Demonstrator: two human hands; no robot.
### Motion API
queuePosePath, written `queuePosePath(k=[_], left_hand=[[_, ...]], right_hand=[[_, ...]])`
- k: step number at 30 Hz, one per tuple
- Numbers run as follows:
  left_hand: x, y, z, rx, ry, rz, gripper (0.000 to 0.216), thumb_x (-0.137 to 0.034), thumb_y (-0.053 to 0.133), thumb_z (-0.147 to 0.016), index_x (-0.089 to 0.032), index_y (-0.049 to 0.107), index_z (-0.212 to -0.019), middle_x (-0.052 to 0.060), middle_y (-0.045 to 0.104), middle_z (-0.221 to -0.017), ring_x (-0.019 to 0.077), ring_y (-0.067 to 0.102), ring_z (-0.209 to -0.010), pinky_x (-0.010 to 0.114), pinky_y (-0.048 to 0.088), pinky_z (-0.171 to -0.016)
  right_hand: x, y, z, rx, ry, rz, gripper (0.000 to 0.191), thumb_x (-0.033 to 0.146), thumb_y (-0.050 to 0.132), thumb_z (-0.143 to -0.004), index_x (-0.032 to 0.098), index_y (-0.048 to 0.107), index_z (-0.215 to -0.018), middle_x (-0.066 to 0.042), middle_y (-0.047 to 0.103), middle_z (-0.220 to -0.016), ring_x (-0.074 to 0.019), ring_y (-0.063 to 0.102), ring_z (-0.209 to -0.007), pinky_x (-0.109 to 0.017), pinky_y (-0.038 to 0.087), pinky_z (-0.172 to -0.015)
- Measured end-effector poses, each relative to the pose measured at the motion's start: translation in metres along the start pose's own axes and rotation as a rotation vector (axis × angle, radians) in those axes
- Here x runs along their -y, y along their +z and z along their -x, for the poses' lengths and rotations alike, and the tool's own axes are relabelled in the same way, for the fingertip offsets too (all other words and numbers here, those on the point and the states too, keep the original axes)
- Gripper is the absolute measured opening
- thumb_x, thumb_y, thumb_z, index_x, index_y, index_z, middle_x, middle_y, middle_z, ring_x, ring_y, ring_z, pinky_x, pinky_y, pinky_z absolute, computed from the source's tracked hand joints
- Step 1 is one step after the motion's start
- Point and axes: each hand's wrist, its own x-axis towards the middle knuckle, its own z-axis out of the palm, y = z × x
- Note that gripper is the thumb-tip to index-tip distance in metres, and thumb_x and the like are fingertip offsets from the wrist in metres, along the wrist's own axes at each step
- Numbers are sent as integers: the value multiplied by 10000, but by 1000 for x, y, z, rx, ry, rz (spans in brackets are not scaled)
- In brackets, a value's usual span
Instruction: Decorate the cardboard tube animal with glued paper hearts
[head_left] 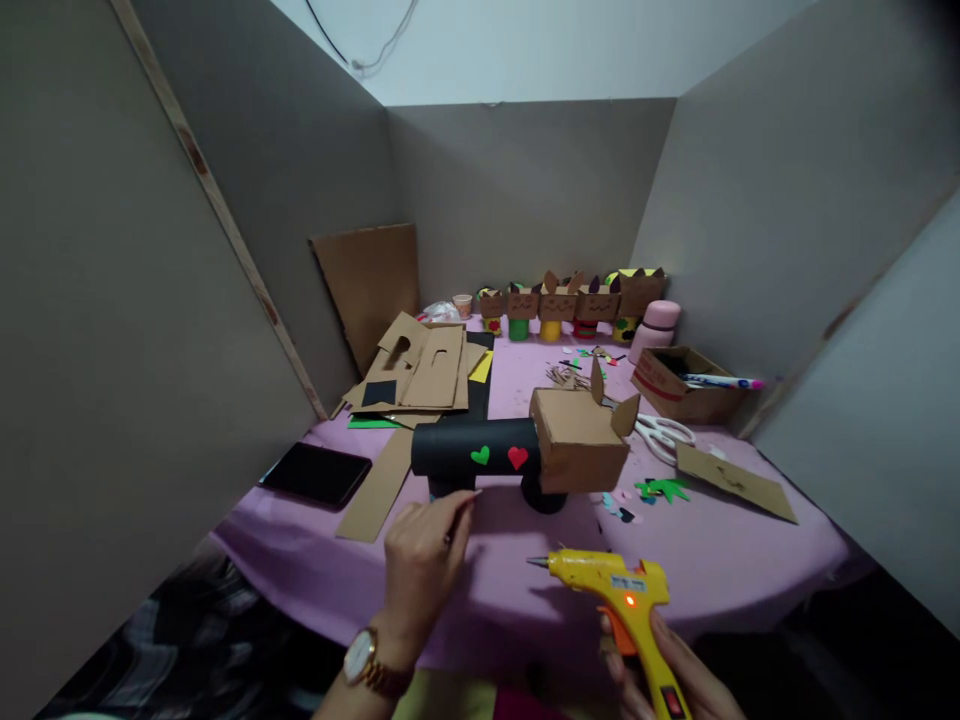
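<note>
My right hand (626, 665) is wrapped round the handle of a yellow hot glue gun (600, 570), whose nozzle points left above the cloth and whose small light glows orange. My left hand (427, 545), with a watch at the wrist, is closed in a pinch; whatever lies between the fingertips is too small to make out. Just beyond it is an animal figure with a black tube body (457, 448) on short dark legs. A green heart (480, 456) and a red heart (517, 457) are on its side. Its cardboard box head (581, 440) has two pointed ears.
Cardboard pieces (420, 365) and a phone (316, 474) lie left. On the right are scissors (664, 437), an open box (686, 395) with pens, a cardboard flap (735, 482) and green paper scraps (661, 490). Several box-headed figures (557, 305) and a pink bottle (656, 330) stand behind.
</note>
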Motion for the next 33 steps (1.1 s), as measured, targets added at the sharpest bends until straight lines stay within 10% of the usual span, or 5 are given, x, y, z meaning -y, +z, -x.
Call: queuePosePath(k=[13,33], left_hand=[[-14,17,31,437,-42,107,201,-250,480,-872,-228,680,-870,43,645,-747,199,598,-716,318,401,-642],[-15,15,18,510,-267,193,200,-255,473,-860,-219,670,-853,37,673,-830,210,601,-808,331,377,-702]], right_hand=[[5,14,0,-78,-171,210,369,455,679,-737,105,710,-848,-72,697,-644,-47,485,-365,-158,380,-383],[-1,34,-6,-137,-154,454,397,512,648,-742,137,678,-867,-31,661,-650,-68,465,-480,-171,348,-452]])
